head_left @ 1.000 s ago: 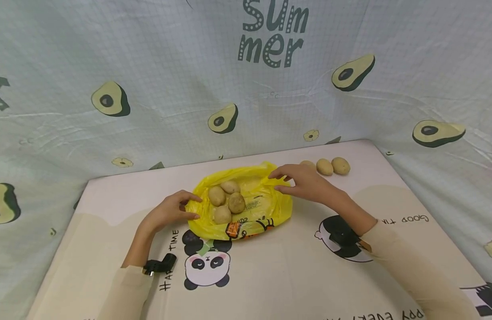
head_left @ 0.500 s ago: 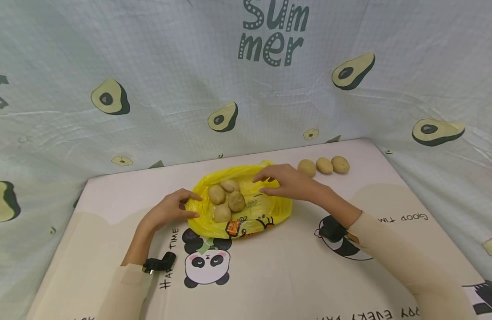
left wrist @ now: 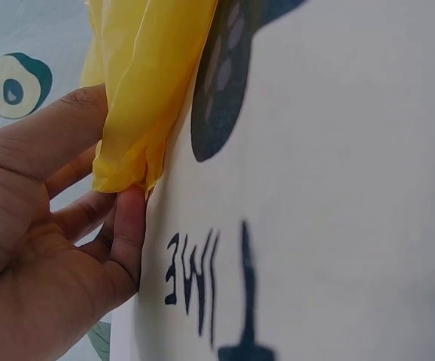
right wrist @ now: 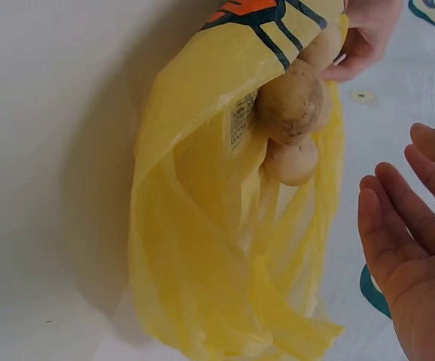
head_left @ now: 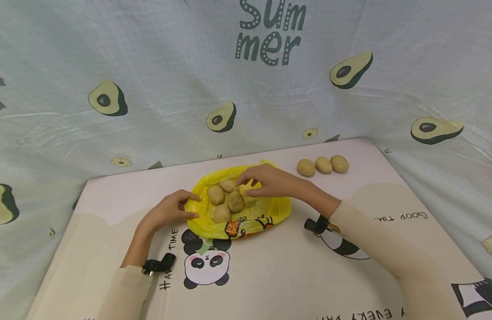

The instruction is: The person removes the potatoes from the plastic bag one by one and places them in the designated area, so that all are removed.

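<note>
A yellow plastic bag [head_left: 275,209] lies with its mouth spread open and several potatoes [head_left: 235,202] inside, gathered toward its left end. My left hand [head_left: 169,209] grips the gathered left end of the bag; in the left wrist view the fingers and thumb close around the yellow plastic [left wrist: 146,83]. Over the bag's mouth hovers my right hand [head_left: 267,181], fingertips just right of the potatoes and holding nothing. In the right wrist view that hand [right wrist: 421,256] has its fingers loosely bent, apart from the brown-speckled potato [right wrist: 291,105].
Three more potatoes [head_left: 323,165] sit in a row on the table [head_left: 286,266] at the back right. A curtain [head_left: 158,66] printed with avocados hangs behind the table. The tabletop bears a printed panda [head_left: 207,269] in front of the bag.
My right hand has moved left, from the bag's right rim to above its mouth near the potatoes. The left hand stays at the bag's left end.
</note>
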Demonstrator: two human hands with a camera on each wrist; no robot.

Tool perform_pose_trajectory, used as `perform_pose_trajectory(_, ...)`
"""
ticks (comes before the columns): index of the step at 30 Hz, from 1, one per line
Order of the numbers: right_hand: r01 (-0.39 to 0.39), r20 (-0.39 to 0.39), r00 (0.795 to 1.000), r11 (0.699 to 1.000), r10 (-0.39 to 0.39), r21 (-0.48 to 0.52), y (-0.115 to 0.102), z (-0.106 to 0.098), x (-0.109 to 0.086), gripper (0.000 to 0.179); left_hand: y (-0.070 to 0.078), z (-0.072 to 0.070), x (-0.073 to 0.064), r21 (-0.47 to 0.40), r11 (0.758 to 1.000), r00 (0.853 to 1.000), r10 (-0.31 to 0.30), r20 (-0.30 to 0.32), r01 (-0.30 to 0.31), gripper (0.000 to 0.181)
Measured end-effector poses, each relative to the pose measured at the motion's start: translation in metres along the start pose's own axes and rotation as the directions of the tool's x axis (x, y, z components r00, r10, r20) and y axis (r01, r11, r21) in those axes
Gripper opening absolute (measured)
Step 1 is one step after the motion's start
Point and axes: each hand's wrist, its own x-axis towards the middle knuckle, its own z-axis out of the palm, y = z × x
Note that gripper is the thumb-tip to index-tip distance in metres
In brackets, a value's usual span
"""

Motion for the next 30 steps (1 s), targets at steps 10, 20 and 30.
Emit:
perform_pose_trajectory(10, -0.024, 0.077, 0.997, 1.0, 0.024, -0.005, 0.005, 0.005, 0.017, 0.033, 0.001, -0.001, -0.001, 0.0, 1.0, 1.0, 0.0, 0.003, 0.0, 0.046)
perform_pose_trajectory(20, -0.017, 0.246, 0.969, 0.998, 0.031, -0.058, 0.011, 0.008, 0.043, 0.039, 0.0, -0.001, 0.0, -0.006, 1.0, 1.0, 0.002, 0.007, -0.002, 0.046)
perform_pose_trajectory(30, 0.071, 0.378, 0.925, 0.992, -0.025, -0.107, 0.017, 0.016, 0.058, 0.039, 0.001, -0.002, -0.001, 0.009, 1.0, 1.0, 0.006, -0.001, -0.006, 0.045)
